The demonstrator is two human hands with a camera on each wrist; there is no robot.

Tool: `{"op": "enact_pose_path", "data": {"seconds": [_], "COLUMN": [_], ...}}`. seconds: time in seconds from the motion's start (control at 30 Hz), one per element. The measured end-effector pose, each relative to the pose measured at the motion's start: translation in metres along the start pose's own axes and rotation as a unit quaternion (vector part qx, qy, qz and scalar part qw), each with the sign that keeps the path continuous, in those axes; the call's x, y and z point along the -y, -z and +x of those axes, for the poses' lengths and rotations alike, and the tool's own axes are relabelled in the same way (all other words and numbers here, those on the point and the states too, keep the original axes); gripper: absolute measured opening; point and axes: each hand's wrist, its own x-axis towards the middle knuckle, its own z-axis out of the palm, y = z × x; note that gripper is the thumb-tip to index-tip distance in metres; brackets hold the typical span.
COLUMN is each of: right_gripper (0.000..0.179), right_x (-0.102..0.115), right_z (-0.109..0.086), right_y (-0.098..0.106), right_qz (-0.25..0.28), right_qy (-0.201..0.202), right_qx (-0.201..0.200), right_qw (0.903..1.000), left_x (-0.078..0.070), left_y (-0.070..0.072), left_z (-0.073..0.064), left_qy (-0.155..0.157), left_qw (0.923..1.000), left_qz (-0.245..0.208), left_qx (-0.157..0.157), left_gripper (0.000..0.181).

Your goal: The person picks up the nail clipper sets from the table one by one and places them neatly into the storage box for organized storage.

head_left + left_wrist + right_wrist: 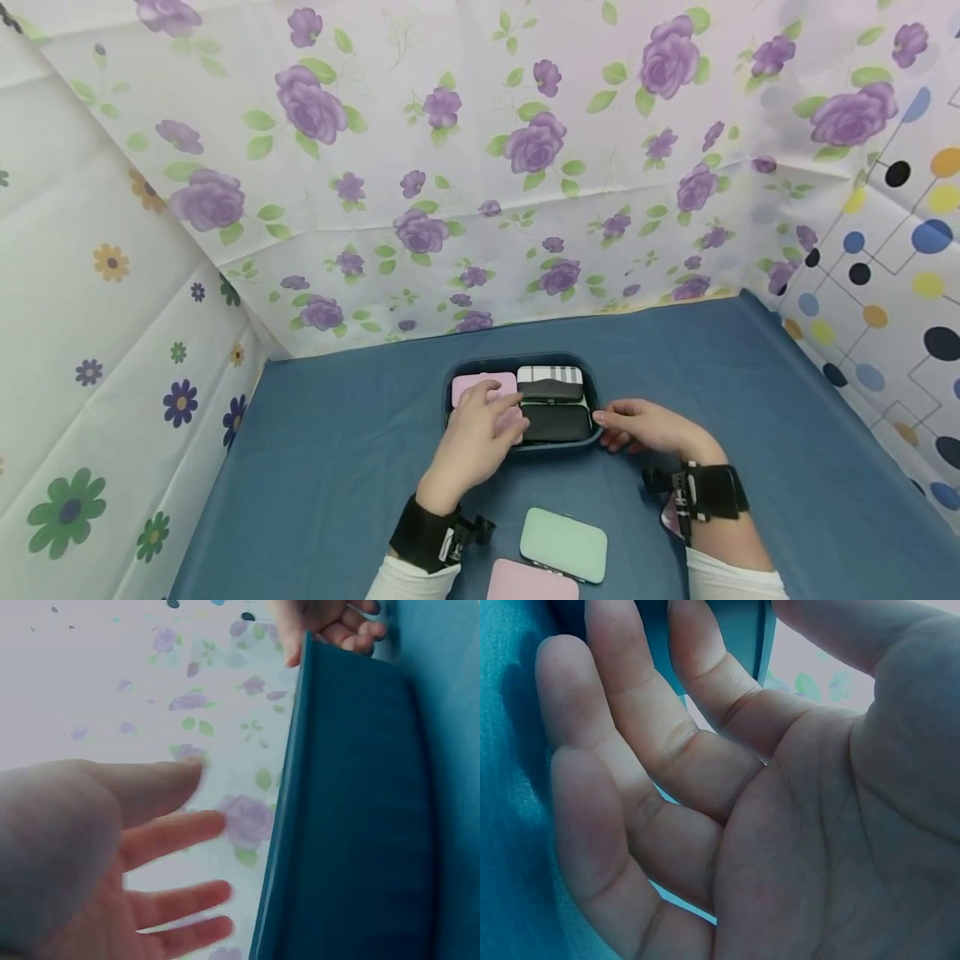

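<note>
In the head view, a dark blue bin [558, 450] holds several small flat cases: a pink case [463, 383], a plaid-and-black case [551, 383] and a black case [555, 423] among them. My left hand [474, 437] hovers over the bin's left half with fingers spread, partly hiding the pink cases there. Nothing shows in its grasp in the left wrist view, where its fingers [176, 832] are apart from the bin wall [360, 802]. At the right end, my right hand [648, 429] pinches the bin's rim, thumb on top and the other fingers outside.
A mint green case [564, 546] and another pink case [532, 581] lie on the blue cloth in front of the bin. Beneath my right wrist, a patterned item [671, 515] is mostly hidden. Flowered sheets [450, 167] enclose the back and sides.
</note>
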Motion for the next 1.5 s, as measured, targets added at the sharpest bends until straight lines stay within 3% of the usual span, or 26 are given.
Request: {"op": "enact_pose_path", "data": {"seconds": [0.1, 0.23, 0.37, 0.53, 0.67, 0.77, 0.83, 1.1, 1.37, 1.5], "right_gripper": [0.045, 0.044, 0.044, 0.044, 0.044, 0.044, 0.044, 0.047, 0.046, 0.046], "right_x": [0.001, 0.001, 0.002, 0.004, 0.004, 0.003, 0.003, 0.005, 0.003, -0.001], "right_z": [0.001, 0.003, 0.003, 0.003, 0.003, 0.002, 0.002, 0.002, -0.001, -0.001], "right_y": [-0.001, -0.001, -0.001, 0.000, 0.000, 0.000, 0.000, 0.000, 0.001, -0.002], "right_qz": [0.003, 0.004, 0.005, 0.003, 0.003, 0.003, 0.002, -0.001, 0.004, 0.008], "right_qy": [-0.001, 0.000, -0.001, -0.001, -0.003, -0.007, -0.006, -0.010, -0.017, -0.024], "right_qx": [0.000, 0.000, 0.001, 0.001, 0.001, -0.002, -0.003, -0.003, -0.011, -0.010], "right_qw": [1.0000, 1.0000, 1.0000, 1.0000, 1.0000, 1.0000, 1.0000, 0.9999, 0.9998, 0.9996], "left_x": [0.008, 0.022, 0.037, 0.058, 0.071, 0.076, 0.078, 0.082, 0.083, 0.086], "left_y": [0.008, 0.021, 0.038, 0.056, 0.060, 0.058, 0.054, 0.041, 0.032, 0.024], "left_z": [0.001, -0.001, -0.006, -0.018, -0.027, -0.029, -0.028, -0.023, -0.018, -0.019], "left_qy": [0.018, 0.048, 0.091, 0.182, 0.222, 0.220, 0.213, 0.214, 0.198, 0.197], "left_qw": [0.9973, 0.9900, 0.9834, 0.9745, 0.9704, 0.9692, 0.9687, 0.9668, 0.9673, 0.9685], "left_qz": [-0.049, -0.070, -0.078, -0.081, -0.090, -0.111, -0.125, -0.137, -0.146, -0.141], "left_qx": [-0.051, -0.113, -0.137, -0.103, -0.032, 0.011, 0.024, 0.026, 0.059, 0.057], "left_gripper": [0.041, 0.040, 0.039, 0.039, 0.038, 0.039, 0.039, 0.036, 0.040, 0.040]}}
